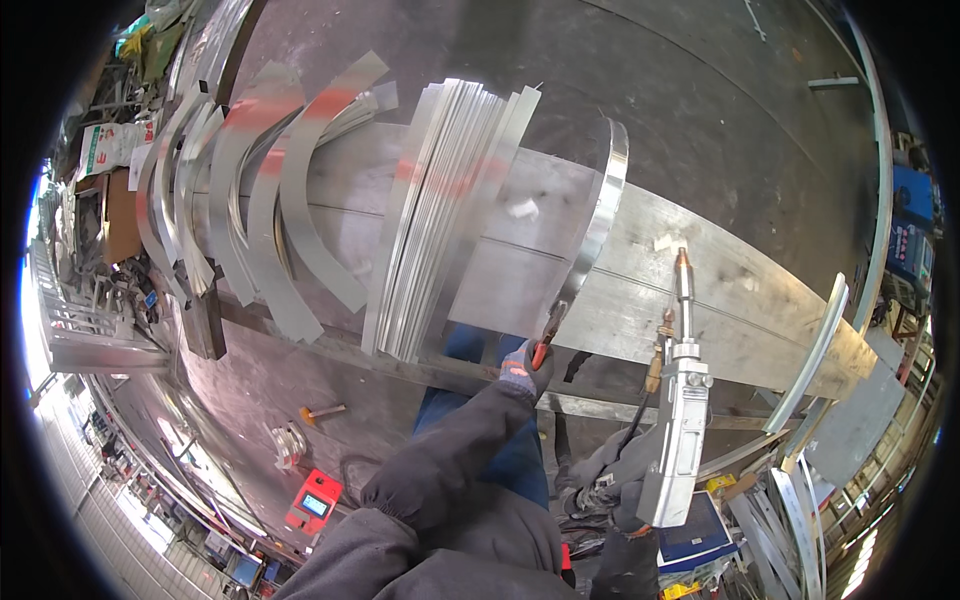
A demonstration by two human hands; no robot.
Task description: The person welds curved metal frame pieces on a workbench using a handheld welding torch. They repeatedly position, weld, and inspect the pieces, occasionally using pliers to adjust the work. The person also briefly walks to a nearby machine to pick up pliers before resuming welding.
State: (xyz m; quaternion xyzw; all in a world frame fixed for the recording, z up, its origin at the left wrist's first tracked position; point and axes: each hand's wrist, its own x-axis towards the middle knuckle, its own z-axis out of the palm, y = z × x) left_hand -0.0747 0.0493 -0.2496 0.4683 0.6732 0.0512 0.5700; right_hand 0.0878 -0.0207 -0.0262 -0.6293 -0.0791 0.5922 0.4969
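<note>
My left hand (526, 368), in a grey glove, is closed around red-handled pliers (543, 350). Their jaws grip the lower end of a shiny curved metal strip (608, 190), which stands on edge across the bench. My right hand (606, 478), also gloved, grips a white and silver welding gun (683, 420); the gun's body partly hides the fingers. Its copper nozzle (683, 257) points away from me, above the metal bench top (740, 300) and to the right of the strip, apart from it.
Left of the strip lies a stack of straight metal strips (440, 220), then several wide curved pieces (290, 210). Another curved strip (815, 350) rests at the bench's right end. A hammer (322, 412) and a red box with a screen (313, 502) are on the floor.
</note>
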